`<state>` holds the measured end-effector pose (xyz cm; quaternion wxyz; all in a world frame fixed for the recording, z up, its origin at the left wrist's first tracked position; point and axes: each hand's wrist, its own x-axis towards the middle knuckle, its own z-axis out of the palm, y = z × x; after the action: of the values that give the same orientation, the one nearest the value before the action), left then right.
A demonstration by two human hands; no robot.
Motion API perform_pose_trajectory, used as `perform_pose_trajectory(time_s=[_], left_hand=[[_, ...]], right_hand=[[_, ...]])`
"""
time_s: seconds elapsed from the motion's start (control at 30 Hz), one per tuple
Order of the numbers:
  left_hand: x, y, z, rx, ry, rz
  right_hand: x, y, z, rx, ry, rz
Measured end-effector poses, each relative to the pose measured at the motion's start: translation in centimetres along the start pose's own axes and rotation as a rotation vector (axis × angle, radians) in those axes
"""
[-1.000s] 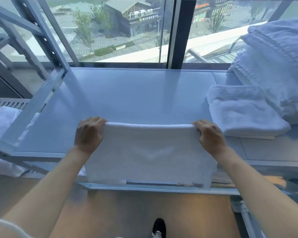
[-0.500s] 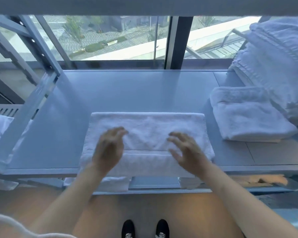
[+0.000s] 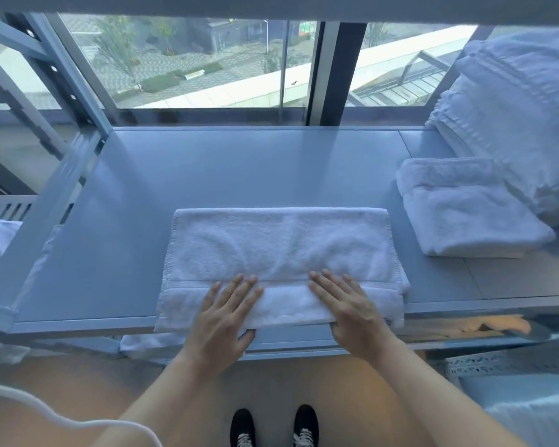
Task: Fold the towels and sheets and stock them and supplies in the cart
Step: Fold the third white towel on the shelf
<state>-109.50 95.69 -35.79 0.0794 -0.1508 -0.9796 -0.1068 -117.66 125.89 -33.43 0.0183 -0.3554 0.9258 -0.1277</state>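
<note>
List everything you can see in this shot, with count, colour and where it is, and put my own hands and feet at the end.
towel being folded: one, white, flat at the shelf's front edge, centre
folded towel: one, white, right of it on the shelf
linen stack: one pile, white, far right, behind the folded towel
shelf: one, grey metal, under the window
window: one, dark frame, behind the shelf
cord: one, white, bottom left
shoes: two, black, on the floor
left hand: flat, pressing the towel's near edge
right hand: flat, pressing the same edge
</note>
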Motion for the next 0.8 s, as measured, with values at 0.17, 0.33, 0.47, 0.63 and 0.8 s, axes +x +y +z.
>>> perform_pose_trajectory(time_s=[0.17,0.33,0.47,0.63,0.8], left_hand=[[-2.1,-3.8,-2.4,-0.038,0.119,-0.117],[-0.7,-6.7,-6.3,-0.041,0.169,-0.214],[6.8,-8.2,-10.3,-0.002,0.209,-0.245],[16.2,-10.6,-15.7,0.064,0.285,-0.280],[17.0,-11.8,-18.1,0.081,0.457,-0.240]], right_hand=[[-3.0,2.8,-2.3,0.015,0.123,0.130],[-1.9,4.5,-5.4,-0.003,0.270,0.233],[4.4,5.9,-9.4,-0.050,0.350,0.301],[12.1,8.0,-15.7,-0.081,0.438,0.327],[13.2,8.5,-18.7,-0.135,0.646,0.188]])
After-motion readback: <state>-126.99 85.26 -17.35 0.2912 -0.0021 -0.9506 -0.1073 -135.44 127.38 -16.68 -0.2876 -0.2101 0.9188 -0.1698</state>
